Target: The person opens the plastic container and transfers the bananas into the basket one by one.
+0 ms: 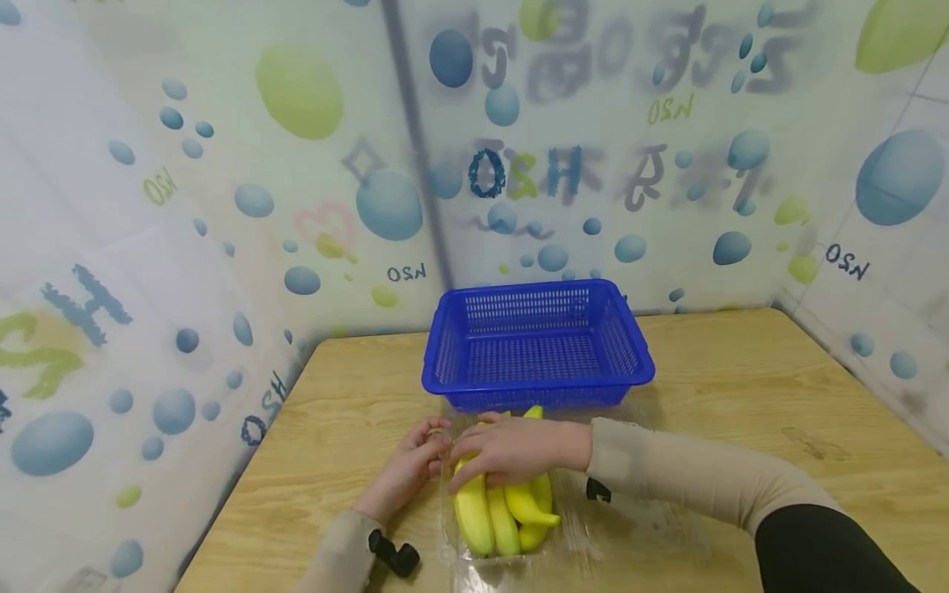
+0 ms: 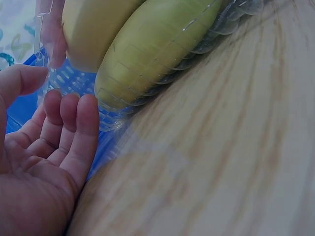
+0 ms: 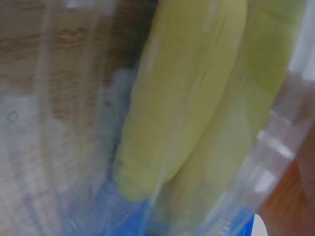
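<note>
A bunch of yellow bananas (image 1: 474, 515) lies in a clear plastic container (image 1: 447, 527) on the table. Across the upper part of the bunch rests my right hand (image 1: 511, 449), its fingers reaching toward the container's left side. In the left wrist view, some fingers of that hand show between a banana and the plastic wall. My left hand (image 1: 411, 465) is at the container's upper left corner. Its thumb and bent fingers (image 2: 78, 110) hold the plastic edge there. Blurred clear plastic covers the bananas (image 3: 182, 98) in the right wrist view, and the right fingers are hidden.
Just behind the container stands a blue plastic basket (image 1: 537, 395) with perforated walls. The wooden table (image 1: 741, 379) is bordered by white printed sheets (image 1: 334, 165) at the back and sides. Clear plastic (image 1: 630, 519) spreads over the table to the right of the bananas.
</note>
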Motion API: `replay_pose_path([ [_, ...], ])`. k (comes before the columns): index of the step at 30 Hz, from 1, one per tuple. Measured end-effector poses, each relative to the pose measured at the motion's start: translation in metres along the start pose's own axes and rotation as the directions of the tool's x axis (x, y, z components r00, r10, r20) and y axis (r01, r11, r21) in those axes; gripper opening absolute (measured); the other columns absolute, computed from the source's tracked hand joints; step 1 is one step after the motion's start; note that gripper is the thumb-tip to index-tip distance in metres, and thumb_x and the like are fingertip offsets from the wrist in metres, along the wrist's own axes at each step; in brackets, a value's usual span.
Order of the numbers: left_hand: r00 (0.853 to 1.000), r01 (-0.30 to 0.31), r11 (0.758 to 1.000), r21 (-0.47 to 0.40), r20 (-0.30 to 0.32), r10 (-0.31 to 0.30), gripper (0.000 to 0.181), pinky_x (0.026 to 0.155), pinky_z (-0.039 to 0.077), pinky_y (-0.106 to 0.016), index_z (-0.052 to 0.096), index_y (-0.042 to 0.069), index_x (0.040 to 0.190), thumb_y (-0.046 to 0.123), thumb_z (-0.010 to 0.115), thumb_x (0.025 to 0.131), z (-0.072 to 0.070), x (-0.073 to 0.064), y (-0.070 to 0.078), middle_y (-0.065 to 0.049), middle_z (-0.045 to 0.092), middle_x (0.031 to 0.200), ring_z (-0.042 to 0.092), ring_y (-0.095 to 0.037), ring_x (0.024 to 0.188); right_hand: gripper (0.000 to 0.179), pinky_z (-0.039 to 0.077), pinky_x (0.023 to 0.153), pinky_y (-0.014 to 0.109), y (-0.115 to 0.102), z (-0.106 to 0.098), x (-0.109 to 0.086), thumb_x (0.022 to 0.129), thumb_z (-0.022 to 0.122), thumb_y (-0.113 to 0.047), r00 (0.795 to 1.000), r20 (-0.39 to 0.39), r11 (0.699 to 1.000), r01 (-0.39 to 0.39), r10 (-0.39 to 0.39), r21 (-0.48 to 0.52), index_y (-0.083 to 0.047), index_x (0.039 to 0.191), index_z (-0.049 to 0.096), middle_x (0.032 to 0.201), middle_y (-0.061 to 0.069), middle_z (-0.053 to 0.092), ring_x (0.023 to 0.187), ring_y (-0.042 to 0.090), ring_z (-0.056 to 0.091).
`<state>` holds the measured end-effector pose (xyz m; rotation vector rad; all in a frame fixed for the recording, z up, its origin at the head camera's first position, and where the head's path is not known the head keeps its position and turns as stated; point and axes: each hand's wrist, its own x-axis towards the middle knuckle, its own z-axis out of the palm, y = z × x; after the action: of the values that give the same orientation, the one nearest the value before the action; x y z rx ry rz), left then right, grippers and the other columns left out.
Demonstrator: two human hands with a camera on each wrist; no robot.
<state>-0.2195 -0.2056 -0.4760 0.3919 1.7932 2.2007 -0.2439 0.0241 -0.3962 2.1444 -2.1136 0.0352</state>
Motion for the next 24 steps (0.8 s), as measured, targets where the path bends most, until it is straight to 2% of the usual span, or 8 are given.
replay_pose_path([
  [8, 1.0, -0.012, 1.0, 0.003, 0.005, 0.012, 0.02, 0.07, 0.051, -0.024, 0.044, 0.011, 0.117, 0.005, 0.048, 0.098, -0.0012, 0.0016, -0.0021, 0.006, 0.055, 0.079, 0.056, -0.008, 0.077, 0.045, 0.039, 0.099, 0.043, 0.0007, 0.0007, -0.0014, 0.088, 0.07, -0.02, 1.0, -0.008, 0.999, 0.022, -0.022, -0.03, -0.032, 0.131, 0.059, 0.137, -0.004, 0.052, 0.13, 0.016, 0.043],
  [20, 1.0, -0.007, 1.0, 0.008, 0.013, 0.007, 0.021, 0.071, 0.05, -0.024, 0.043, 0.009, 0.117, 0.005, 0.049, 0.097, -0.0012, 0.0016, -0.0003, 0.003, 0.056, 0.084, 0.056, -0.009, 0.079, 0.045, 0.038, 0.102, 0.049, 0.0013, -0.0033, -0.0027, 0.09, 0.069, -0.02, 1.0, 0.022, 1.0, 0.001, 0.0, -0.016, -0.033, 0.131, 0.059, 0.137, -0.003, 0.052, 0.131, 0.016, 0.042],
  [24, 1.0, 0.004, 1.0, 0.001, -0.001, -0.004, 0.02, 0.07, 0.05, -0.023, 0.045, 0.011, 0.116, 0.004, 0.049, 0.097, -0.0013, 0.0018, -0.0008, 0.003, 0.057, 0.085, 0.056, -0.008, 0.078, 0.045, 0.039, 0.102, 0.048, 0.0019, -0.0038, -0.0034, 0.09, 0.069, -0.02, 1.0, 0.024, 1.0, -0.001, 0.001, -0.029, -0.034, 0.132, 0.059, 0.137, -0.003, 0.052, 0.131, 0.016, 0.042],
])
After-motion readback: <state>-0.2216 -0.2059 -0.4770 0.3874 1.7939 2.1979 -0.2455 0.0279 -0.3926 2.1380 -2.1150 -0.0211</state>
